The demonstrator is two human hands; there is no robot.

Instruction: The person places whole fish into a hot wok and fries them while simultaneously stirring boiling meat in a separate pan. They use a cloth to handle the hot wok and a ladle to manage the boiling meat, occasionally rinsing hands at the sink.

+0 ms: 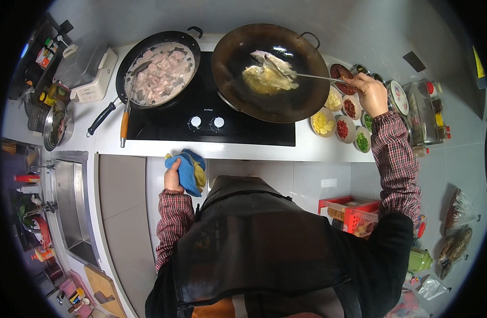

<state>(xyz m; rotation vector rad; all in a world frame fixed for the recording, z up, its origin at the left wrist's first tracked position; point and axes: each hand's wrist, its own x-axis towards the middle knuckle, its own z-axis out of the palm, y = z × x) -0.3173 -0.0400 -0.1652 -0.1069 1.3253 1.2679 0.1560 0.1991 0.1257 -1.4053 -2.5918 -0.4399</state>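
In my right hand (370, 91) is the far end of a long metal utensil (315, 75), whose head is hidden at the fish. Pieces of fish (269, 71) lie in yellowish oil at the bottom of a large wok (235, 51). A blue and yellow cloth (190, 173) is bunched in my left hand (174, 178), just in front of the counter edge. On the left of the hob, a black frying pan (122, 75) holds pale meat (162, 67) in cloudy liquid. Across its rim rests a ladle with a wooden handle (124, 125).
Small bowls of chopped ingredients, including yellow pieces (323, 122) and chopped greens (362, 142), crowd the counter right of the wok. The pan's black handle (101, 118) juts toward the front left. A sink (70, 198) lies at left; a red crate (349, 222) stands low at right.
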